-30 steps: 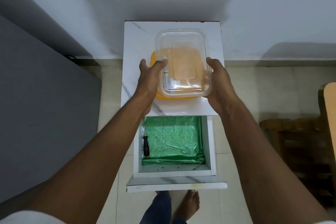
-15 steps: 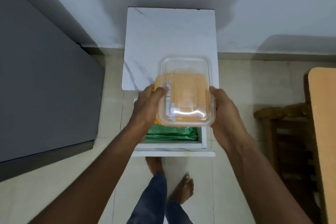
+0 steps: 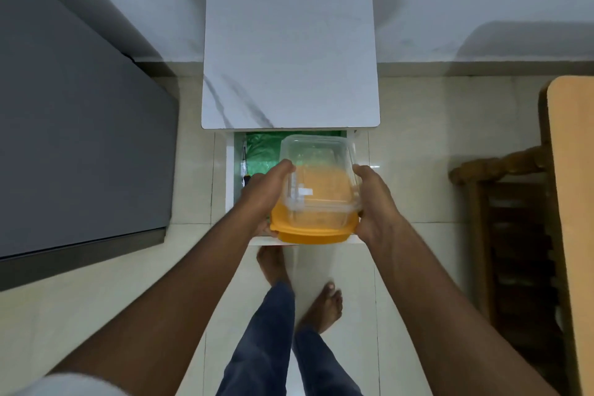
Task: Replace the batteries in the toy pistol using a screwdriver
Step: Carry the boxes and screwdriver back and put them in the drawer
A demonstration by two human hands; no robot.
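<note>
Seen from the head camera, a person standing barefoot on a pale tiled floor (image 3: 418, 267) holds a clear plastic box (image 3: 316, 183) over an open drawer (image 3: 229, 170). The box is carried upside down, its orange lid (image 3: 313, 233) underneath and nearest the person, the clear base turned up.

The left hand (image 3: 268, 194) grips the box's left side, thumb curled over the top edge and fingers tucked beneath the lid. The right hand (image 3: 374, 202) clasps the opposite side, thumb against the clear wall, fingers hidden under the box. Both hands are closed around it, and the box hangs between them, tilted slightly toward the person.

Something pale shows through the clear wall just beside the left thumb, too blurred to name. No toy pistol can be made out.

Just left of the left hand, along the drawer's left wall, lies a screwdriver (image 3: 245, 167), its dark handle near the knuckles and its thin shaft pointing away from the person. The drawer's floor is lined with crinkled green sheeting (image 3: 262, 151), partly covered by the box.

Beyond the hands, the white marble-patterned top of the cabinet (image 3: 289, 51) is bare. A grey surface (image 3: 80, 138) stands well off to the left of the grip, and a wooden chair (image 3: 514, 235) and a tan tabletop edge (image 3: 575, 202) to the right.
</note>
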